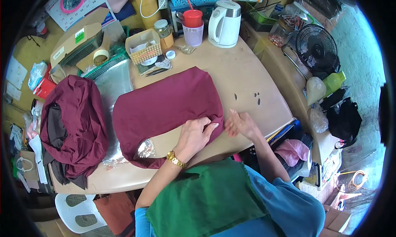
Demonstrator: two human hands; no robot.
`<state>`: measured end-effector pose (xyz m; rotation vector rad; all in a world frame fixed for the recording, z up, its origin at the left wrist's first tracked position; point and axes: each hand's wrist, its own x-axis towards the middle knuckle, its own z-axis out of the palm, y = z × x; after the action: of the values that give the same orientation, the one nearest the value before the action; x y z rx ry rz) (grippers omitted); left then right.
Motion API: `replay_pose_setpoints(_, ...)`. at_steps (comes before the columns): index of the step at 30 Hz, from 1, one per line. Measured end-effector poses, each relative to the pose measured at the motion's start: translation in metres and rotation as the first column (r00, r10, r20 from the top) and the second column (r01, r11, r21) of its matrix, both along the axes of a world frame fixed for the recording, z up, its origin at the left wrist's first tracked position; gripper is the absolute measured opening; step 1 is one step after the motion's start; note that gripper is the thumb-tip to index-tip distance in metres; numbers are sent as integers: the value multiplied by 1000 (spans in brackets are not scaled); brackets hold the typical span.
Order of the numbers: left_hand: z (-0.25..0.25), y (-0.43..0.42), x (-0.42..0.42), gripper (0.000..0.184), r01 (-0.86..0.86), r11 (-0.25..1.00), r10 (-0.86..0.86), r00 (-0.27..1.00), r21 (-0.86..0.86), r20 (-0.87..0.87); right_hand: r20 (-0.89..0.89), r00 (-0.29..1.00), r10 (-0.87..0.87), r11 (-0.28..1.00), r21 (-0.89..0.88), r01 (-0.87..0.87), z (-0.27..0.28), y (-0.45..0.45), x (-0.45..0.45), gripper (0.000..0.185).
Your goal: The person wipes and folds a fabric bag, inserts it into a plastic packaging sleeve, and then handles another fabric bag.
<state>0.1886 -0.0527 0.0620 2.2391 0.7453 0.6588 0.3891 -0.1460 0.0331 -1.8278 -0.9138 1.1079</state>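
Observation:
A maroon cloth piece (pixel 165 98) lies spread on the tan table, curving round an open gap at its front. My left hand (pixel 194 137), with a gold watch on the wrist, pinches the cloth's near right edge between thumb and fingers. Just right of that edge is my right hand (pixel 241 123), its fingers apart and slightly blurred, holding nothing. To the left, a crumpled heap of maroon cloth (pixel 78 125) with dark grey fabric rests over the table's edge. Clear plastic packets (pixel 117 86) lie between the two cloths. Green fabric (pixel 206 195) covers my lap.
At the back of the table (pixel 251 72) stand a white kettle (pixel 225 26), a lilac cup (pixel 193 34), a jar (pixel 163 32) and a woven basket (pixel 144 51). A black fan (pixel 317 45) is at the right. A white chair (pixel 78 214) stands at the lower left.

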Motion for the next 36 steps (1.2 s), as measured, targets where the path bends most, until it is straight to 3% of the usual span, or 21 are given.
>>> replay_pose_setpoints(2,2,0,-1,26,11,1000,-12,999,-26,-40,-381,923,-51,995,-95,16,-6,-8,-9,61)
replay_pose_setpoints(6,2,-5,2,25,19,1000,-19,999,-1,28,-564,813,-146,980,29,196,-24,-4,-38,46)
replay_pose_setpoints(8,6,-4,0,26,-24,1000,25,998,-20,56,-723,673,-157,954,65,291,-33,-3,-41,30)
replay_pose_setpoints(12,10,-3,0,29,-55,995,56,998,-78,14,-769,635,-72,953,135,272,-43,-2,-44,21)
replay_pose_setpoints(14,11,0,3,33,-48,995,48,999,87,1,-826,559,-74,938,132,320,-28,0,-51,16)
replay_pose_setpoints(15,8,0,4,33,-49,995,49,999,85,1,-825,560,-75,939,131,319,-29,1,-54,16)
replay_pose_setpoints(17,2,-3,6,33,-59,996,55,996,62,71,-911,411,-43,919,126,374,-30,4,-59,13)
replay_pose_setpoints(21,-4,-5,6,30,-62,996,56,995,71,85,-938,320,-137,881,32,472,-17,9,-70,13)
replay_pose_setpoints(24,-4,-9,5,24,38,995,-50,990,89,130,-863,486,-141,859,137,493,-46,13,-57,19)
replay_pose_setpoints(27,-8,-7,3,23,22,997,-29,995,76,99,-858,510,-66,894,176,412,-47,13,-48,23)
replay_pose_setpoints(28,-6,-5,2,24,22,997,-29,994,69,103,-795,593,-122,829,247,502,-43,14,-50,28)
replay_pose_setpoints(29,-5,-3,2,24,9,997,-17,994,71,104,-795,596,-113,835,249,491,-37,10,-50,28)
replay_pose_setpoints(31,-4,-3,0,24,12,999,-13,999,30,47,-900,437,-13,944,133,302,10,-1,-59,38)
replay_pose_setpoints(32,2,-5,-5,24,4,1000,-5,999,28,46,-900,435,-11,947,130,295,-1,-1,-59,38)
replay_pose_setpoints(34,20,-8,-16,26,40,995,-44,998,-94,-38,-820,571,46,924,252,288,-26,-1,-50,47)
replay_pose_setpoints(35,19,-8,-27,26,35,995,-38,999,-96,-35,-818,573,47,926,251,282,-27,-4,-44,47)
replay_pose_setpoints(36,18,-7,-43,27,96,994,-106,974,-59,-202,-753,655,57,923,291,254,-26,-5,-37,49)
